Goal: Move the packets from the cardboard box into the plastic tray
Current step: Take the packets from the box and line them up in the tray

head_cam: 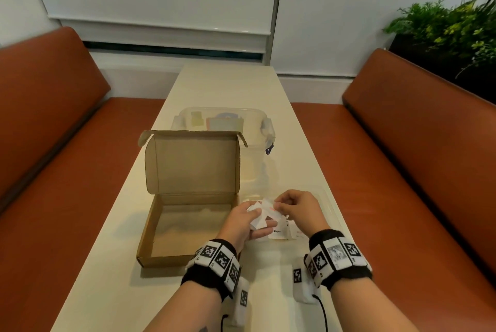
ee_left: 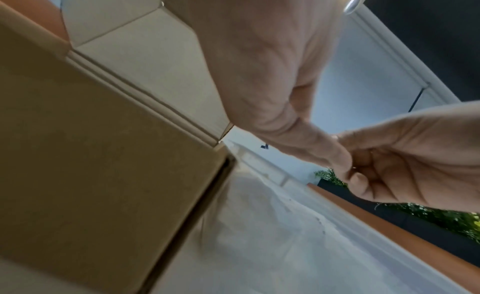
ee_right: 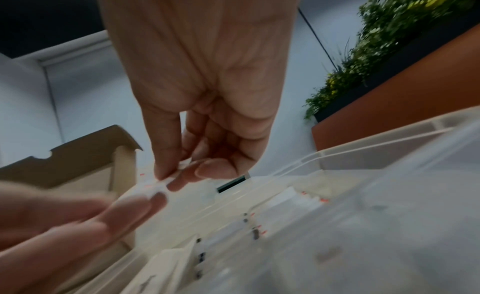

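The open cardboard box lies left of centre, and its floor looks bare. Just right of it sits a clear plastic tray with a few white packets in it. Above the tray's left end, my left hand holds a small bunch of white packets between thumb and fingers. My right hand pinches one packet of that bunch. In the right wrist view, my right hand pinches the white packet over the tray. The left wrist view shows the box wall.
A clear lidded plastic container holding a few flat items stands behind the box's raised lid. The narrow cream table runs away from me between two orange benches. A green plant stands at the far right.
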The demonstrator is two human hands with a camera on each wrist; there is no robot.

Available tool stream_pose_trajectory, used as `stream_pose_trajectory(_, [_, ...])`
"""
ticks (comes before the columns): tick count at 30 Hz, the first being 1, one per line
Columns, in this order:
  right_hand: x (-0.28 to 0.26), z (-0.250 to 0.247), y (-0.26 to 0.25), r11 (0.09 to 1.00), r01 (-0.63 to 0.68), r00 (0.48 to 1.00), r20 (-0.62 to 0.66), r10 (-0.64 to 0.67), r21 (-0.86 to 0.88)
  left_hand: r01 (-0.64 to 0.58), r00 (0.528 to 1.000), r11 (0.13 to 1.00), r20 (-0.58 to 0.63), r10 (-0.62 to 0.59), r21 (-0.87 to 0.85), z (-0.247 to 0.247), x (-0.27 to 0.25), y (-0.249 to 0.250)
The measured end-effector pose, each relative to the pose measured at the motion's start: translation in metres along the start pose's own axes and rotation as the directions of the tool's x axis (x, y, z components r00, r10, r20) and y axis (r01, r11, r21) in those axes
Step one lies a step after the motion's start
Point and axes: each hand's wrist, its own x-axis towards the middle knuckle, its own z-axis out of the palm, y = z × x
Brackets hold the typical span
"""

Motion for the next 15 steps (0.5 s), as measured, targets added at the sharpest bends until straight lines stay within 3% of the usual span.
stream_pose_trajectory(6, [0.002, -0.039, 0.021, 0.996, -0.076, 0.982, -0.178, 0.067, -0.043, -0.042, 0.996, 0.999, -0.08, 0.044, 0.03, 0.003, 0.006, -0.003])
stream_pose_trajectory(10, [0.0, -0.054, 0.034, 0.964, -0.134, 0.989, -0.085, 0.117, -0.23, -0.067, 0.992, 0.998, -0.109, 0.069, 0.021, 0.008, 0.007, -0.006])
stream_pose_trajectory(15, [-0.001, -0.054, 0.04, 0.911, -0.111, 0.989, 0.045, 0.14, -0.397, -0.072, 0.99, 0.997, -0.122, 0.076, 0.037, 0.012, 0.008, -0.009])
